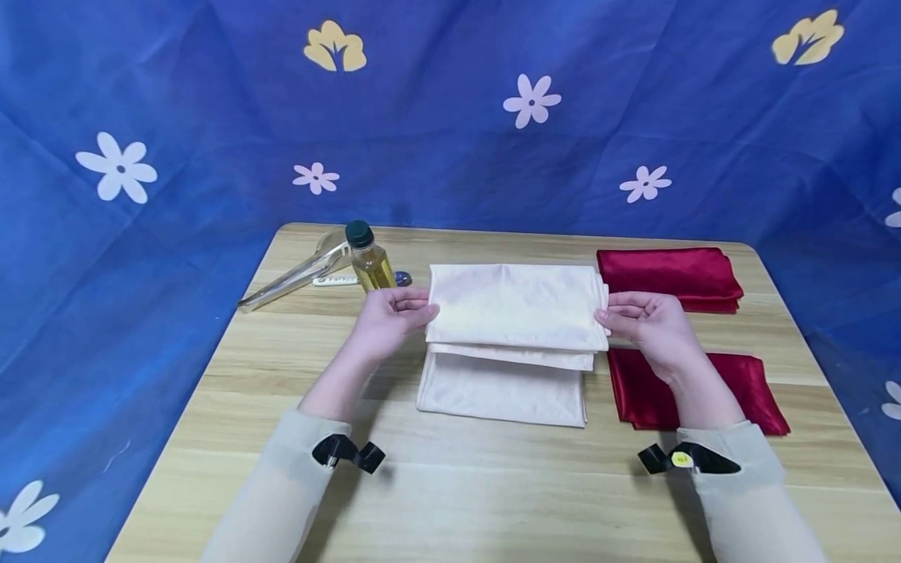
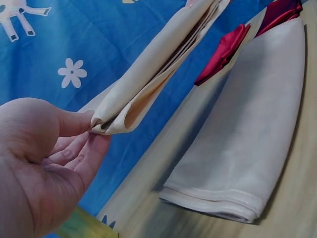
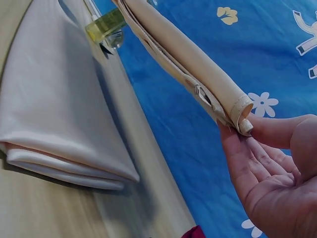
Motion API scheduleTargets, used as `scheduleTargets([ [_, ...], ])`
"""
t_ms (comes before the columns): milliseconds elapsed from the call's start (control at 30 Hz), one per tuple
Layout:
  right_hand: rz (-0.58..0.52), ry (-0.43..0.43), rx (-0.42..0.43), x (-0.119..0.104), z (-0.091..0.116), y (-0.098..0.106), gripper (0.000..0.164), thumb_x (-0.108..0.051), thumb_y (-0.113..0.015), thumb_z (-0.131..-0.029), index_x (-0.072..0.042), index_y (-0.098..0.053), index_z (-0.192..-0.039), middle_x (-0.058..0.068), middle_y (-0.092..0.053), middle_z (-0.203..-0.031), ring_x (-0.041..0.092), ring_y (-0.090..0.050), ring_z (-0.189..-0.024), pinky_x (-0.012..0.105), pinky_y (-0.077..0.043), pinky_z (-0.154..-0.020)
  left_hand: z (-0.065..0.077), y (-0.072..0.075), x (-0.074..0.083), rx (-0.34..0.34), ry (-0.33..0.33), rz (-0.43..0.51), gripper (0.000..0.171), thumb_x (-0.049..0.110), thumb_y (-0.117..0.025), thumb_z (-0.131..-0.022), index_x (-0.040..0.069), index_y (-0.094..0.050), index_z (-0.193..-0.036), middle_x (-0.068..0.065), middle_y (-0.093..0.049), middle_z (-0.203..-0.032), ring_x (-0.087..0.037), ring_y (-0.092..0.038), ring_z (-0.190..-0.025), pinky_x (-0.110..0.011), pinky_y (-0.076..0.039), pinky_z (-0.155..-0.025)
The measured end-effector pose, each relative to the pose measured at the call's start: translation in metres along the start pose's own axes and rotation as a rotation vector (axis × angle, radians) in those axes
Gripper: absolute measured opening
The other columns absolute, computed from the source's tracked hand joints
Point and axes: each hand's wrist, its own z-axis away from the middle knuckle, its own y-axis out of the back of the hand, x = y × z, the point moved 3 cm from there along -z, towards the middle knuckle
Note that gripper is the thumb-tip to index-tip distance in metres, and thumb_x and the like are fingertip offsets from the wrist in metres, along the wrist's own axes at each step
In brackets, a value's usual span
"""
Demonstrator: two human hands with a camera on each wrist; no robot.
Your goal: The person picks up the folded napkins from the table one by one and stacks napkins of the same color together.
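Observation:
A folded white cloth [image 1: 517, 306] is held up flat between both hands. My left hand [image 1: 394, 319] pinches its left edge between thumb and fingers, and my right hand [image 1: 651, 324] pinches the right edge the same way. Both wrist views show the cloth's layers as a narrow folded strip raised off the table. Below it, a second folded white cloth [image 1: 503, 395] lies on the table, its back part hidden in the head view by the raised one. In the left wrist view this lower cloth [image 2: 242, 124] shows its stacked folds at the near end.
Two folded red satin cloths lie at the right, one at the back [image 1: 665, 274] and one nearer [image 1: 711, 387] by the right forearm. Behind the left hand stand a green-capped bottle [image 1: 371, 262] of yellow liquid, clear tongs [image 1: 296, 277] and a small white-handled utensil [image 1: 336, 280].

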Motion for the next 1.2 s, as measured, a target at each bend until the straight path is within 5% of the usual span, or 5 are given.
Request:
scheduleTargets([
  [267, -0.012, 0.007, -0.021, 0.011, 0.01, -0.002, 0.02, 0.004, -0.081, -0.091, 0.001, -0.073, -0.11, 0.007, -0.079, -0.095, 0.014, -0.076, -0.084, 0.031, -0.065, -0.077, 0.011, 0.003, -0.009, -0.02, 0.014, -0.023, 0.038, 0.008, -0.08, -0.095, -0.009, -0.068, -0.127, -0.021, -0.074, -0.114, -0.024, -0.074, -0.1, -0.043, -0.061, -0.095],
  [933, 0.052, -0.053, -0.067, 0.043, 0.028, -0.005, 0.037, 0.003, -0.08, -0.092, 0.02, -0.062, -0.12, 0.008, -0.079, -0.095, 0.014, -0.075, -0.086, 0.031, -0.065, -0.079, 0.03, 0.007, -0.039, -0.083, 0.09, -0.063, 0.038, 0.007, -0.082, -0.093, -0.011, -0.068, -0.124, -0.02, -0.075, -0.107, -0.024, -0.074, -0.092, -0.039, -0.064, -0.083],
  [1200, 0.076, -0.094, -0.079, 0.056, 0.03, -0.008, 0.035, 0.002, -0.08, -0.092, 0.018, -0.063, -0.117, 0.01, -0.079, -0.096, 0.014, -0.076, -0.086, 0.031, -0.065, -0.079, 0.032, 0.007, -0.048, -0.103, 0.114, -0.042, 0.035, 0.0, -0.079, -0.093, -0.015, -0.066, -0.122, -0.019, -0.075, -0.101, -0.022, -0.075, -0.086, -0.038, -0.065, -0.081],
])
